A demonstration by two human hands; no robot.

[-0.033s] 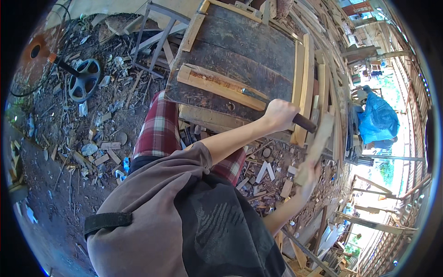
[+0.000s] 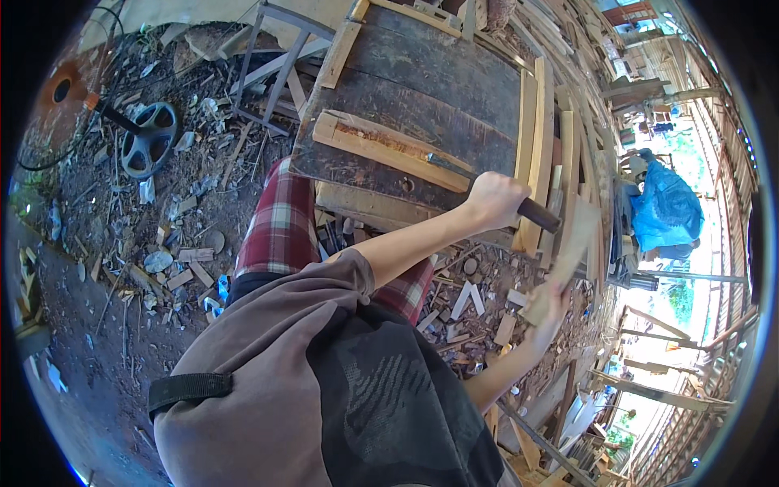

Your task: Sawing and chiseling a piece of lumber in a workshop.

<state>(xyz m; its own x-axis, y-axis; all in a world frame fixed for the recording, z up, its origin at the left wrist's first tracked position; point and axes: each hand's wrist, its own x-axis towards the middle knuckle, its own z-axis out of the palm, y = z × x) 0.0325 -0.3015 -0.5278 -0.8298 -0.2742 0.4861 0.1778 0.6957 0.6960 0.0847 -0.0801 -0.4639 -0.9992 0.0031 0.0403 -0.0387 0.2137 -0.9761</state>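
Note:
My left hand [image 2: 497, 200] is closed around a chisel [image 2: 538, 215]; the dark handle sticks out past my fist. Its metal blade lies low along a wooden strip [image 2: 365, 146], the tip touching or just over the strip's reddish-brown worked face. Off to the right, my right hand [image 2: 550, 307] grips a pale piece of wood [image 2: 578, 239], blurred by motion. That wood's far end stands a little apart from the butt of the chisel handle. The strip rests on a dark, worn wooden workbench [image 2: 438, 81].
Loose battens [image 2: 539, 154] run along the bench's right side. A metal frame [image 2: 294, 77] stands at its left. Offcuts and litter cover the dirt ground, with a black handwheel [image 2: 151, 141] farther left. A blue tarp [image 2: 667, 207] hangs over something at the far right.
The piece of wood in my right hand has swung slightly right, away from the chisel's butt. My left hand and the chisel have barely shifted.

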